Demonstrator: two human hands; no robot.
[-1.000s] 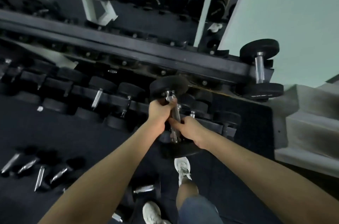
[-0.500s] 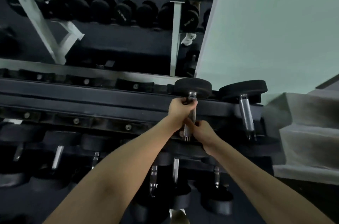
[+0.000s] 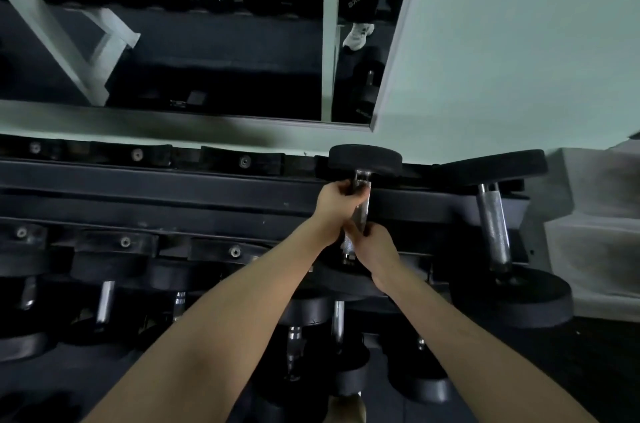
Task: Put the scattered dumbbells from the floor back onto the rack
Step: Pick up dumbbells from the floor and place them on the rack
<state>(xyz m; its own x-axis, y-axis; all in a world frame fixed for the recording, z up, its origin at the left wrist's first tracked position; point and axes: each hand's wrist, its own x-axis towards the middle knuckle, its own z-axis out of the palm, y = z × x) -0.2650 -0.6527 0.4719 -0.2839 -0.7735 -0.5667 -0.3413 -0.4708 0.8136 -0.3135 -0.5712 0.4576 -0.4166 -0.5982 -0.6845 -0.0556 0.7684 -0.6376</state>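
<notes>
Dim, cool-tinted scene; black weights lose detail in shadow; wide-angle bending at edges; slight softness.

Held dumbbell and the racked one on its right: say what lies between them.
Head view: only bare rack rail between held dumbbell and racked dumbbell.

We see open black bolted saddles leftward along the black steel rack rail; rightward, a chrome-handled black dumbbell crowds us.
</notes>
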